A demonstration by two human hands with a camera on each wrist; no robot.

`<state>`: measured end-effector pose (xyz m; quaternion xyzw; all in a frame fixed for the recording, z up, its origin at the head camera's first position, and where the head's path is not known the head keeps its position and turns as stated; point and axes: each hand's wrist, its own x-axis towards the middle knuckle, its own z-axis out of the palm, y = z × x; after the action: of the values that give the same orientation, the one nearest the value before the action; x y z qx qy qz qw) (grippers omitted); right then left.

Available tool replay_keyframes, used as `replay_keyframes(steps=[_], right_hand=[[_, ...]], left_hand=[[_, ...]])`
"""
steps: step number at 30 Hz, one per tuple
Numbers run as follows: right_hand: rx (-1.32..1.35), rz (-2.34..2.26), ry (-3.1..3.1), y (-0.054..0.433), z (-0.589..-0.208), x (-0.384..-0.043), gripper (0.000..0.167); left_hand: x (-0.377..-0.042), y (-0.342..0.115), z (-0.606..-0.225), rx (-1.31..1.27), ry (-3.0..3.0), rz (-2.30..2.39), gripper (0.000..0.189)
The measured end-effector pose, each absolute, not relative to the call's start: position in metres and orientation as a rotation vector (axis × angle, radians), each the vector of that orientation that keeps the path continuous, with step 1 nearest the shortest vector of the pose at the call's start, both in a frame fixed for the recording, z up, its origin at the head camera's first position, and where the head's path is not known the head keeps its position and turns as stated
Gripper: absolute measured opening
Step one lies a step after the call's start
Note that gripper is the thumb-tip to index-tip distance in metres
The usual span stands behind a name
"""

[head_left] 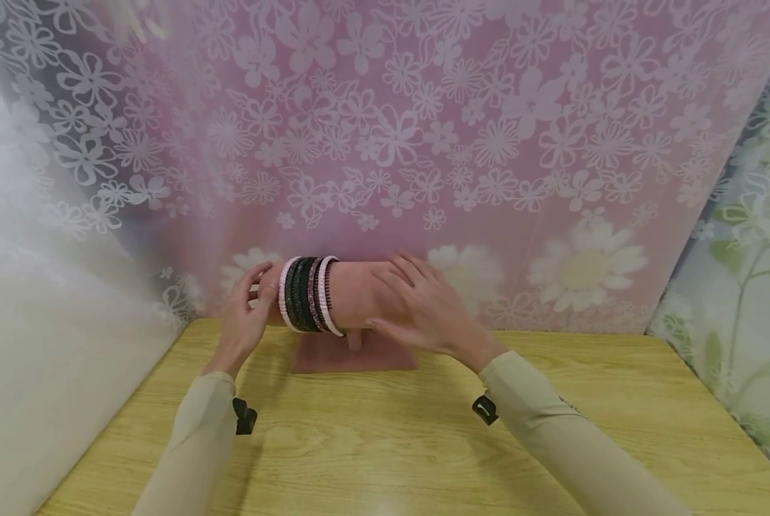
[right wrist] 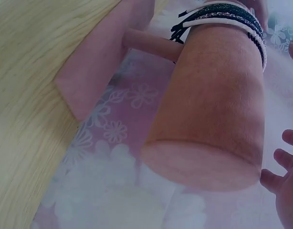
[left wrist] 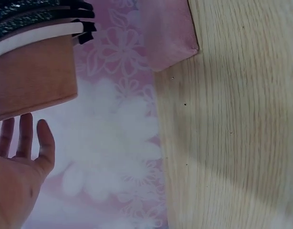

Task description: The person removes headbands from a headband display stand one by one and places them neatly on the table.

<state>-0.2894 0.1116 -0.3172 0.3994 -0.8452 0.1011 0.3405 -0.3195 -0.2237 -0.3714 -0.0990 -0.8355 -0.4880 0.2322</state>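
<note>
A pink velvet display stand has a thick horizontal roll (head_left: 362, 295) on a short post above a flat base (head_left: 336, 362). Several headbands (head_left: 306, 295) sit side by side round the roll's left half: white ones at both sides, dark glittery ones between. Their black-tipped ends (left wrist: 84, 27) hang free below, in the left wrist view. My left hand (head_left: 244, 322) is at the roll's left end, fingers loosely extended along it. Over the right end reaches my right hand (head_left: 430, 308), fingers spread and nearly straight, with fingertips (right wrist: 270, 179) right at the roll's edge in the right wrist view.
The stand is on a yellow wood-grain table (head_left: 372, 437), near its back edge. Behind hangs a pink flowered curtain (head_left: 385, 143). A whitish sheet (head_left: 49, 301) closes the left side and a green leafy one (head_left: 739, 287) the right.
</note>
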Motion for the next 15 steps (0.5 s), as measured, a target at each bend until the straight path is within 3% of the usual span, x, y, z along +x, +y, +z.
replay_keyframes(steps=[15], right_hand=[[1.055,0.237,-2.325,0.075,-0.307,-0.319,0.074]], left_hand=[[-0.340,-0.221,-0.376,-0.356,-2.302,-1.423,0.058]])
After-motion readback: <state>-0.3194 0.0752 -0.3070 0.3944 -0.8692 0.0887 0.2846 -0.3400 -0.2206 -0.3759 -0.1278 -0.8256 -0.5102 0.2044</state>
